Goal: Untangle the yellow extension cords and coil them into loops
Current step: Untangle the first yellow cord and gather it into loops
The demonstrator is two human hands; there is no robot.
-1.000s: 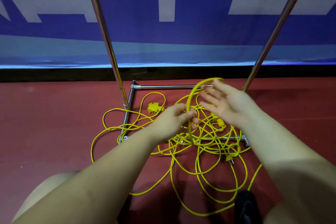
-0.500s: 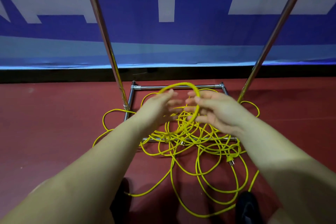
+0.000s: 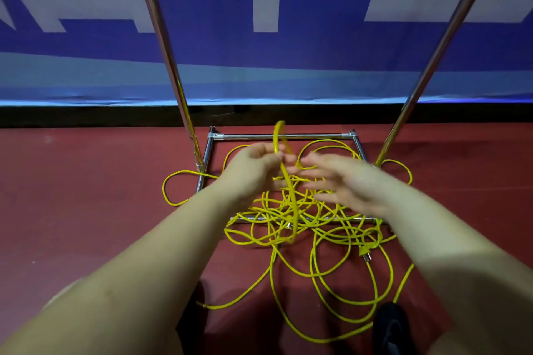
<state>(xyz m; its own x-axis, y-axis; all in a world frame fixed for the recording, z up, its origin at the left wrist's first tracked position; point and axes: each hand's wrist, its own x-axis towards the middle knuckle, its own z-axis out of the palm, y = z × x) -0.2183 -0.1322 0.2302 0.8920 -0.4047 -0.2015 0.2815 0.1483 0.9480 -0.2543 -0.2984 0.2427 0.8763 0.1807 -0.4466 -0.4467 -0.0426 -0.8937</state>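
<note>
Red floor below blue banner: tangled yellow extension cords [image 3: 302,219] piled across chrome rack base [image 3: 285,136], left hand [image 3: 253,170] pinching raised loop, right hand [image 3: 343,181] fingers spread, empty; likely early untangling, next feed slack.

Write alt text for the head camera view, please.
A person's left hand grips a raised loop of yellow extension cord while the open right hand hovers beside it. More tangled cord covers the red floor and a metal frame.
</note>
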